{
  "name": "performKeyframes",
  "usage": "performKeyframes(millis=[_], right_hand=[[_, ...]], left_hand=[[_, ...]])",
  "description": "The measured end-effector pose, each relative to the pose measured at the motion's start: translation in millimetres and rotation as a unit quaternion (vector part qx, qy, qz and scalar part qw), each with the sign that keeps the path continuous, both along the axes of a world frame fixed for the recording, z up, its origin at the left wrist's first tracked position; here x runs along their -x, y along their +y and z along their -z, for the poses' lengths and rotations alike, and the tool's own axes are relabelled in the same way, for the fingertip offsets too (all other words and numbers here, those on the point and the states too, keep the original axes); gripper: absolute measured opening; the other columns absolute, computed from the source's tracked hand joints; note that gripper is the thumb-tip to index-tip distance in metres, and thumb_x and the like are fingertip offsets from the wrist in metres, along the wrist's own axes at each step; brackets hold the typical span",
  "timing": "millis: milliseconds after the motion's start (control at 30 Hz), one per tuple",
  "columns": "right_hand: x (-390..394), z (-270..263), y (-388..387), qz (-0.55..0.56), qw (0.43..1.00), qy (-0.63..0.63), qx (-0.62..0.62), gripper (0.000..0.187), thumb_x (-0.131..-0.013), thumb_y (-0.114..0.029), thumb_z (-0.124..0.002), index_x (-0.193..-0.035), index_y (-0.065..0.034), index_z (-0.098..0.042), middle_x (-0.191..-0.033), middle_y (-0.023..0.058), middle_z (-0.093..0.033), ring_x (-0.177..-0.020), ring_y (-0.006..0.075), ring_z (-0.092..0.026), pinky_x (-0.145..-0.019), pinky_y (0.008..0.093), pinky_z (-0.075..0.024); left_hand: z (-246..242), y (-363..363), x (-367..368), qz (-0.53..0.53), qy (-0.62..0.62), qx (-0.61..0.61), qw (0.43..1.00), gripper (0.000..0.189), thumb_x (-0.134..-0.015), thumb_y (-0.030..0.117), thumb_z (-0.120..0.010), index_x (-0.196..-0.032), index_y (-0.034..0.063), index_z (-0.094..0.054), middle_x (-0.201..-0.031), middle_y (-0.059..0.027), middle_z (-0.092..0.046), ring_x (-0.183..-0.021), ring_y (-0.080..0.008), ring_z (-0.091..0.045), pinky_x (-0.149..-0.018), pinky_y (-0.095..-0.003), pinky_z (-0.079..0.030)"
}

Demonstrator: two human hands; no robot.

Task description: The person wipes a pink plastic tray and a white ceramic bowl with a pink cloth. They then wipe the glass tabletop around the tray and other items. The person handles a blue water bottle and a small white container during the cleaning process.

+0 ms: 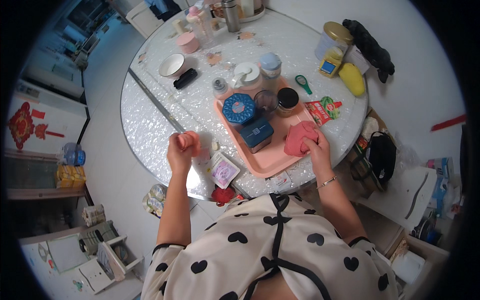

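Note:
My left hand (179,154) grips a small orange-pink plastic item (191,142) over the near left part of the round table (146,123). My right hand (318,150) holds a crumpled red cloth (301,138) over the right side of a pink tray (264,167). On the tray are a blue faceted-lid jar (239,108), a dark blue box (257,133), a black-lidded jar (288,100), a translucent dark cup (266,102), a white-lidded jug (247,75), a blue-capped bottle (270,65) and a clear-capped bottle (221,88). A purple-white packet (224,170) lies between my left hand and the tray.
Behind the tray are a white bowl (172,65), a black case (185,78), a pink container (187,42) and a steel flask (231,15). To the right lie a green-handled item (303,83), a red packet (318,112), a yellow pouch (351,79) and a gold-lidded can (333,39).

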State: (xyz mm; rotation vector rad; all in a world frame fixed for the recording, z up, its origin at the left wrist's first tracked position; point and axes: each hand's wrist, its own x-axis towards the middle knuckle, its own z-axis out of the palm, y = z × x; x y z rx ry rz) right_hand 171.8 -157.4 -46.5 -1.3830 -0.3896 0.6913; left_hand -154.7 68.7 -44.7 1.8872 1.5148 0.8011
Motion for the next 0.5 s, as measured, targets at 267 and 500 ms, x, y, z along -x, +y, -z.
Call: performKeyframes(millis=[267, 500], right_hand=[[-34, -33, -21, 0.094, 0.964, 0.164, -0.188, 0.023, -0.085, -0.002, -0.056, -0.107, -0.0008, -0.060, -0.106, 0.0093, -0.063, -0.099, 0.0199, -0.062, -0.088, 0.0326, -0.0487], [-41, -55, -19, 0.123, 0.952, 0.190, -0.206, 0.020, -0.084, -0.003, -0.057, -0.103, -0.0021, -0.061, -0.106, 0.0080, -0.063, -0.099, 0.0200, -0.061, -0.088, 0.0346, -0.0488]], left_hand=[[-123, -50, -59, 0.153, -0.221, -0.013, 0.963, 0.058, -0.069, -0.005, -0.071, -0.120, 0.0062, -0.047, -0.112, -0.0099, -0.057, -0.101, -0.0185, -0.059, -0.086, -0.0317, -0.050], [-140, -78, -179, 0.439, -0.070, -0.197, 0.874, 0.061, -0.065, -0.009, -0.066, -0.121, 0.0055, -0.048, -0.111, -0.0152, -0.057, -0.097, -0.0311, -0.061, -0.081, -0.0344, -0.053]])
